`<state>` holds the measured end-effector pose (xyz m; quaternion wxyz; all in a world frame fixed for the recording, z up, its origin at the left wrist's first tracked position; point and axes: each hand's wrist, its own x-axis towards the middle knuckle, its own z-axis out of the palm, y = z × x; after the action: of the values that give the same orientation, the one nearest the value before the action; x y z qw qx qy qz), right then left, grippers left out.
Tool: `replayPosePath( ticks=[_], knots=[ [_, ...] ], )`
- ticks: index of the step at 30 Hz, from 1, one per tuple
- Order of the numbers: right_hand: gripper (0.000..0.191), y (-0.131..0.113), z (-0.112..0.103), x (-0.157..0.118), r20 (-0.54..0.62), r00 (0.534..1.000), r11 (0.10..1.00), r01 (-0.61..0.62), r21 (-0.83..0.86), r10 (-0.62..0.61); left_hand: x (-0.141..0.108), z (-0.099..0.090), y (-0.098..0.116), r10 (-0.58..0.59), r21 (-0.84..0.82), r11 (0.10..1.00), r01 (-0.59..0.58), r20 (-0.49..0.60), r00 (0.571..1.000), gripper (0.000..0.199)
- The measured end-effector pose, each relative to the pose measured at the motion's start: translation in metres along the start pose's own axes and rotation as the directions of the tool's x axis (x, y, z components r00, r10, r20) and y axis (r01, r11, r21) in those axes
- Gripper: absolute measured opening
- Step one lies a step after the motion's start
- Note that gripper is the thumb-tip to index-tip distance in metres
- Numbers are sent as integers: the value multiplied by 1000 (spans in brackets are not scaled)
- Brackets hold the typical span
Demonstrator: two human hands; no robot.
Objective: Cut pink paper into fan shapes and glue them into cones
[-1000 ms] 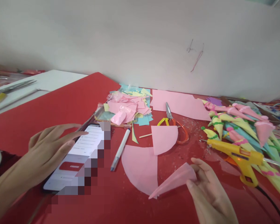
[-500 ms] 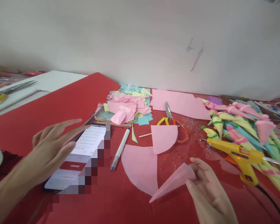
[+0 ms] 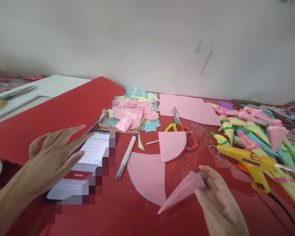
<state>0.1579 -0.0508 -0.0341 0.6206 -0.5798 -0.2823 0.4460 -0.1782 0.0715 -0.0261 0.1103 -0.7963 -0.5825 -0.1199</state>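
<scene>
My left hand (image 3: pixel 55 157) is over a phone (image 3: pixel 88 157) with a lit screen, its fingers spread and nothing held between them. Part of the phone is pixelated. In my right hand (image 3: pixel 218 200) is a pink paper cone (image 3: pixel 182 193), pinched near its wide end, its tip pointing down to the left. Beside the cone lie a pink paper quarter circle (image 3: pixel 147 177) and a smaller one (image 3: pixel 172 146), which partly covers the red and yellow handles of the scissors (image 3: pixel 177 116). A white marker (image 3: pixel 126 157) rests right of the phone.
A yellow glue gun (image 3: pixel 248 160) and a pile of paper cones (image 3: pixel 255 131) occupy the right side. Paper scraps (image 3: pixel 137 111) and a large pink sheet (image 3: pixel 186 108) lie near the wall. More scissors (image 3: pixel 14 93) are at the far left.
My left thumb and fingers have shifted slightly over the phone. The whole view has moved a little. My right hand still holds the cone.
</scene>
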Motion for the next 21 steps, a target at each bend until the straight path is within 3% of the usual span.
replayPosePath(
  ticks=[6, 11, 17, 21],
  knots=[
    [39, 0, 0, 0, -3, 1000, 1000, -12, 7, 13, -5, -13, 4, 202, -171, 960, -220, -118, 972, 42],
    [38, -1, 0, 0, -14, 1000, 1000, -12, 4, 12, -6, -17, 4, 270, -322, 897, -303, -143, 952, 39],
    [36, -2, 1, 0, -8, 1000, 1000, 9, -5, -9, -6, -11, -5, 363, -274, 886, -375, -93, 927, 34],
    [38, -2, 2, 0, -18, 1000, 1000, 2, 8, -2, -5, -12, -5, 390, -284, 868, -407, -118, 913, 36]
  ],
)
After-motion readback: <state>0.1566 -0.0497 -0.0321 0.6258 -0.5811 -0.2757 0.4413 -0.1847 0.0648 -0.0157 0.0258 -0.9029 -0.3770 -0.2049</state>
